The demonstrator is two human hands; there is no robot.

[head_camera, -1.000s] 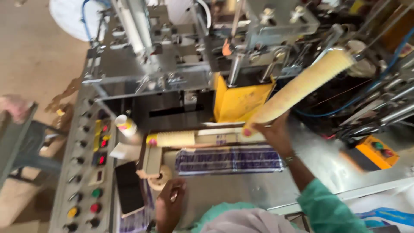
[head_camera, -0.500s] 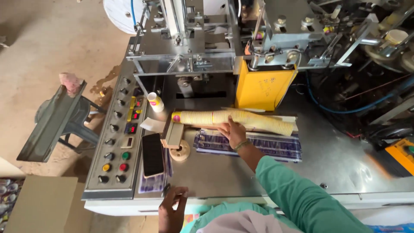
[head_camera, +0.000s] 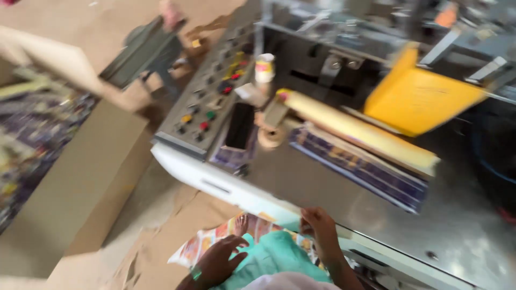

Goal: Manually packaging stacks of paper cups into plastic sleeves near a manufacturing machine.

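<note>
While the right hand grips the steel table's edge, the left hand hangs open, fingers spread, beside the long cream roll.

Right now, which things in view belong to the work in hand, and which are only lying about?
In hand:
right hand, resting on the machine table's front edge
left hand, open near the lap
long yellow stack

Lying about:
dark phone
tape roll
small bottle
cardboard box
</note>
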